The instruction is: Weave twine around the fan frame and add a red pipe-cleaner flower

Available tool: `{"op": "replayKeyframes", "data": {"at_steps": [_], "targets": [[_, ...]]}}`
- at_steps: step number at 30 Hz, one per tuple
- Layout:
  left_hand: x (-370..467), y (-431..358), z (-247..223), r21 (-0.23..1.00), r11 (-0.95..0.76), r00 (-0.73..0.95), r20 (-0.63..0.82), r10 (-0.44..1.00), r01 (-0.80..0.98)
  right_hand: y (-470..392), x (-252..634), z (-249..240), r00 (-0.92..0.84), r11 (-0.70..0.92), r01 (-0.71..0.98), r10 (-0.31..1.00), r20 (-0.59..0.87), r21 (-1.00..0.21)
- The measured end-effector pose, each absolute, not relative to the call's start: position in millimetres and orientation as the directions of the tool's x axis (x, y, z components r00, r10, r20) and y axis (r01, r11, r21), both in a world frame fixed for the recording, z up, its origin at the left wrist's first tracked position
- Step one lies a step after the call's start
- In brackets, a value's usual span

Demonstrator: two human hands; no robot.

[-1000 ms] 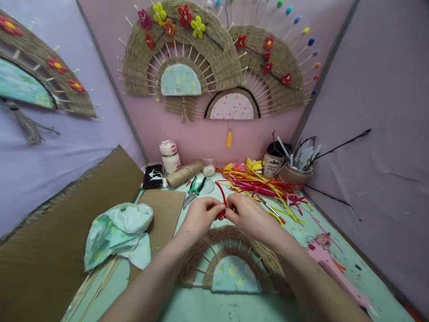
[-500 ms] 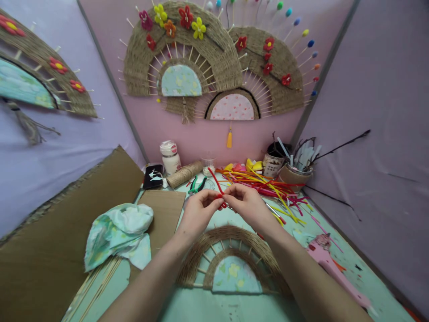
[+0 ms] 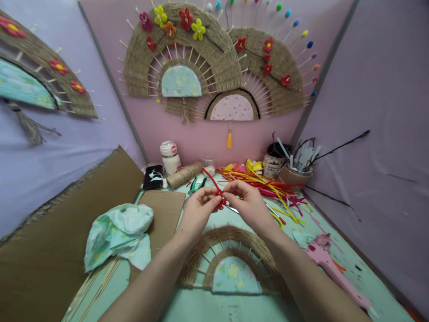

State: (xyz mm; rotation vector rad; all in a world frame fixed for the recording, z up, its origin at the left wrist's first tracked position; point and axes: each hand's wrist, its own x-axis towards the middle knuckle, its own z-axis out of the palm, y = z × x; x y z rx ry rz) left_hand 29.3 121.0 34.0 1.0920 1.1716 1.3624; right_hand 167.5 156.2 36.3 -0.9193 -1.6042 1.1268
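Note:
A red pipe cleaner (image 3: 210, 178) is held between both hands, its lower part bent into small loops and its free end sticking up to the left. My left hand (image 3: 200, 209) pinches the looped part between thumb and fingers. From the other side, my right hand (image 3: 247, 203) has thumb and forefinger closed on the pipe cleaner near the loops. Below the hands lies a woven twine fan (image 3: 231, 232) with a floral fabric half-circle (image 3: 236, 276) at its base; my forearms partly cover its sides.
Behind the hands are green-handled pliers (image 3: 197, 184), a twine roll (image 3: 184, 174) and a pile of coloured pipe cleaners (image 3: 268, 185). A pink glue gun (image 3: 338, 275) lies right. Crumpled fabric (image 3: 117, 232) and cardboard (image 3: 166, 214) are left. Twigs (image 3: 342, 145) jut from a pot.
The free end of the red pipe cleaner has swung left and lower. My right hand has shifted slightly up and left; my left hand stays nearly in place.

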Motion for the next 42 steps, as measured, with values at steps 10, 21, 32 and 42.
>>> {"op": "replayKeyframes", "data": {"at_steps": [10, 21, 32, 42], "targets": [[28, 121, 31, 0.980, -0.049, -0.025, 0.045, 0.999, -0.194, 158, 169, 37, -0.256, 0.222, 0.015, 0.943, 0.211, -0.975], [31, 122, 28, 0.980, -0.197, -0.072, 0.194, 0.978, -0.040, 156, 164, 29, -0.178, 0.300, 0.047, 0.941, 0.287, -0.953], [27, 120, 37, 0.975, -0.222, -0.105, 0.220, 0.970, -0.006, 155, 164, 37, -0.244, 0.238, 0.012, 0.942, 0.228, -0.971], [27, 121, 38, 0.994, -0.103, -0.094, 0.100, 0.991, -0.027, 155, 169, 41, -0.312, 0.260, 0.055, 0.922, 0.231, -0.964]]}}
